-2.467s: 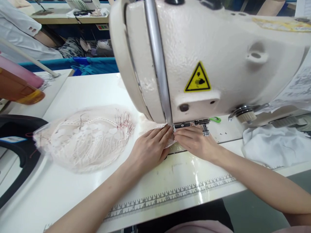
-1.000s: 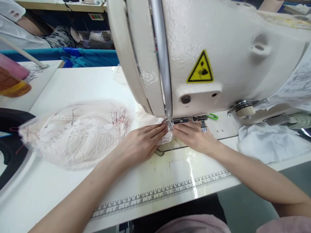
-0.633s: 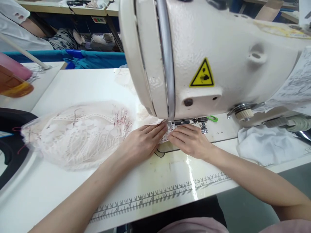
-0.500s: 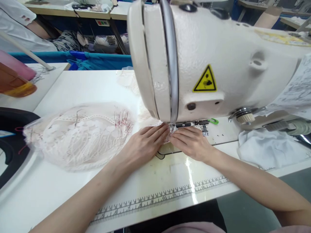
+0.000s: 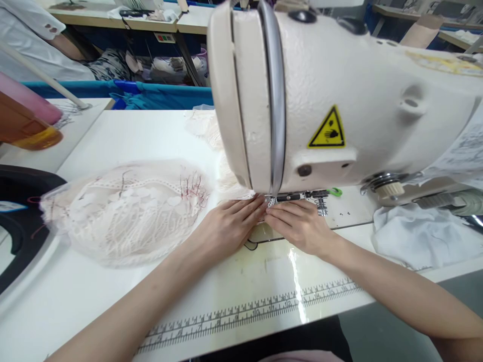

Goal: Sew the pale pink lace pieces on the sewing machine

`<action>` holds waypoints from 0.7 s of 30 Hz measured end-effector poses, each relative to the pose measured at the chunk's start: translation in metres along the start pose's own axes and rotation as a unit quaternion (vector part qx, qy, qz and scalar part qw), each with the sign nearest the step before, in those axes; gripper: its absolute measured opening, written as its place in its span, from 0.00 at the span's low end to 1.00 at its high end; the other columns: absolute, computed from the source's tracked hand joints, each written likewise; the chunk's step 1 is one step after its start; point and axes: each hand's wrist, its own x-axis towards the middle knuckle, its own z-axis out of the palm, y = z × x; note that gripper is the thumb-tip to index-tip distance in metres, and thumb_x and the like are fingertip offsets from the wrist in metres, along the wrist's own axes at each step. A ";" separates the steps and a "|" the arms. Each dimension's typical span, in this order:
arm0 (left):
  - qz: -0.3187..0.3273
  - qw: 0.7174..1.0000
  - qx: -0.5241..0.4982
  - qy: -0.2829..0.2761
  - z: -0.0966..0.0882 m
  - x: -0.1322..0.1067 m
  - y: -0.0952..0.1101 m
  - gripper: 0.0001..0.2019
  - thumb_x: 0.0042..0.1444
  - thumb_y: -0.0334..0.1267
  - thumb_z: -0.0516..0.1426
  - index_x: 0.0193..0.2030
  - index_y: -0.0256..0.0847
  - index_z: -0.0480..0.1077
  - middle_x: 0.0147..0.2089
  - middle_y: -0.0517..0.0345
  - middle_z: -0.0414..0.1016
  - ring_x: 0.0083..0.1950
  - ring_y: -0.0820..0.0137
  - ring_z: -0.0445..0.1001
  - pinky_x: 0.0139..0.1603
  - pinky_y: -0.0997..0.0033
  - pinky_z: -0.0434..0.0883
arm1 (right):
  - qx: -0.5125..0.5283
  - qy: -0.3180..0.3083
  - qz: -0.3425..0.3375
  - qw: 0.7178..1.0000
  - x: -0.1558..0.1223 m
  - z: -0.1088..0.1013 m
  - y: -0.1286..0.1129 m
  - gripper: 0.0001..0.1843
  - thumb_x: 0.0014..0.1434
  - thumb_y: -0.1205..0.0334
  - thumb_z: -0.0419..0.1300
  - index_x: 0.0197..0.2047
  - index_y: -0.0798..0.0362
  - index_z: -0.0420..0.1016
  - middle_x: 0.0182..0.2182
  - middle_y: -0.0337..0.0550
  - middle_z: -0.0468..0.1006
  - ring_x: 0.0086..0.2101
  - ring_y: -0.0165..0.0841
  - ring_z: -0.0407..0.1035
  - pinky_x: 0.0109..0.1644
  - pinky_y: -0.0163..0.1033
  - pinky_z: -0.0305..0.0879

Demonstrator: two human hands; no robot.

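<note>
Bare hands [image 5: 231, 222]; top [image 5: 304, 356] (pale pink)

Since a second ago, the right hand [image 5: 304, 226] has moved leftward along the front of the sewing machine [image 5: 324, 85], closer to the left hand [image 5: 230, 226], and less pale lace fabric [image 5: 231, 177] shows in front of the machine.

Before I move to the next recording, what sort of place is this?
Probably a garment sewing workshop: a sewing machine stands at a white table, a pile of lacy fabric lies nearby, and another person's sleeve shows near a bench behind.
</note>
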 end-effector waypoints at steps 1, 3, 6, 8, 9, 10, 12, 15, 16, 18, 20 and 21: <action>-0.001 1.000 0.002 0.000 0.000 0.001 0.001 0.18 0.65 0.31 0.47 0.58 0.36 0.69 0.57 0.48 0.74 0.57 0.61 0.74 0.53 0.59 0.75 | 0.002 -0.001 0.002 1.000 0.000 0.000 0.000 0.13 0.61 0.76 0.54 0.40 0.52 0.77 0.41 0.36 0.82 0.42 0.28 0.74 0.47 0.36 0.69; -0.002 1.000 0.013 0.005 -0.001 0.001 0.002 0.18 0.65 0.31 0.47 0.57 0.33 0.70 0.56 0.46 0.74 0.55 0.60 0.75 0.51 0.59 0.76 | 0.003 0.003 0.004 1.000 0.000 -0.001 0.000 0.12 0.61 0.76 0.54 0.39 0.53 0.77 0.41 0.36 0.82 0.42 0.28 0.74 0.47 0.36 0.69; -0.011 1.000 0.024 0.010 0.000 0.003 0.005 0.18 0.65 0.32 0.46 0.56 0.32 0.71 0.56 0.45 0.74 0.54 0.59 0.76 0.49 0.59 0.76 | 0.005 0.002 0.008 1.000 0.000 -0.001 -0.001 0.13 0.61 0.76 0.53 0.39 0.54 0.77 0.42 0.37 0.82 0.43 0.28 0.74 0.48 0.37 0.68; -0.023 0.999 0.023 0.009 0.001 0.003 0.007 0.18 0.65 0.32 0.46 0.56 0.34 0.71 0.55 0.47 0.75 0.54 0.59 0.76 0.49 0.59 0.76 | 0.007 -0.003 0.016 1.000 -0.001 -0.001 -0.001 0.13 0.62 0.76 0.53 0.40 0.53 0.77 0.42 0.38 0.82 0.43 0.28 0.74 0.48 0.37 0.67; -0.029 0.999 0.024 0.007 0.001 0.004 0.009 0.18 0.65 0.32 0.47 0.56 0.34 0.71 0.55 0.47 0.75 0.54 0.59 0.76 0.48 0.60 0.76 | 0.008 -0.006 0.020 1.000 -0.002 -0.001 -0.001 0.14 0.62 0.76 0.52 0.40 0.53 0.77 0.42 0.37 0.82 0.44 0.28 0.74 0.47 0.37 0.67; -0.034 0.999 0.025 0.006 0.001 0.004 0.010 0.18 0.65 0.33 0.47 0.56 0.34 0.71 0.55 0.47 0.75 0.54 0.59 0.76 0.48 0.60 0.76 | 0.008 -0.008 0.024 1.000 -0.002 -0.001 0.000 0.14 0.63 0.75 0.52 0.40 0.53 0.77 0.42 0.37 0.82 0.45 0.28 0.74 0.47 0.37 0.67; -0.042 0.999 0.032 0.000 0.001 0.005 0.014 0.17 0.65 0.33 0.48 0.56 0.33 0.71 0.56 0.46 0.74 0.54 0.58 0.76 0.48 0.59 0.76 | 0.008 -0.012 0.025 1.000 -0.004 -0.001 0.001 0.13 0.63 0.76 0.52 0.41 0.54 0.76 0.42 0.38 0.82 0.45 0.29 0.73 0.47 0.37 0.67; -0.050 0.998 0.045 0.001 0.000 0.007 0.019 0.17 0.64 0.33 0.49 0.56 0.29 0.70 0.56 0.42 0.73 0.52 0.57 0.77 0.45 0.59 0.76 | 0.005 -0.027 0.025 0.999 -0.005 -0.002 0.005 0.15 0.62 0.78 0.52 0.42 0.55 0.76 0.42 0.40 0.82 0.45 0.29 0.73 0.47 0.37 0.66; -0.053 0.998 0.047 0.002 0.000 0.007 0.020 0.17 0.64 0.33 0.50 0.56 0.29 0.70 0.56 0.41 0.73 0.52 0.57 0.77 0.45 0.59 0.76 | 0.002 -0.035 0.026 0.999 -0.005 -0.003 0.006 0.15 0.61 0.79 0.52 0.42 0.55 0.76 0.43 0.40 0.81 0.44 0.30 0.73 0.46 0.37 0.66; -0.061 0.997 0.041 0.005 0.000 0.007 0.022 0.17 0.64 0.34 0.50 0.56 0.29 0.70 0.56 0.41 0.73 0.52 0.56 0.77 0.45 0.59 0.76 | -0.009 -0.047 0.023 0.999 -0.005 -0.005 0.009 0.16 0.61 0.79 0.51 0.42 0.54 0.76 0.43 0.40 0.81 0.42 0.29 0.73 0.43 0.37 0.66; -0.070 0.997 0.027 0.006 0.000 0.007 0.023 0.17 0.64 0.34 0.50 0.57 0.32 0.70 0.56 0.42 0.74 0.53 0.56 0.76 0.46 0.59 0.76 | -0.026 -0.040 0.014 0.999 -0.004 -0.008 0.012 0.15 0.61 0.78 0.52 0.41 0.53 0.76 0.41 0.39 0.82 0.38 0.29 0.73 0.37 0.36 0.65; -0.073 0.997 0.023 0.007 0.000 0.007 0.024 0.17 0.64 0.34 0.50 0.57 0.32 0.70 0.56 0.42 0.74 0.53 0.57 0.76 0.46 0.59 0.76 | -0.034 -0.033 0.011 0.999 -0.003 -0.009 0.013 0.14 0.61 0.78 0.53 0.41 0.53 0.76 0.41 0.38 0.82 0.36 0.28 0.73 0.35 0.36 0.64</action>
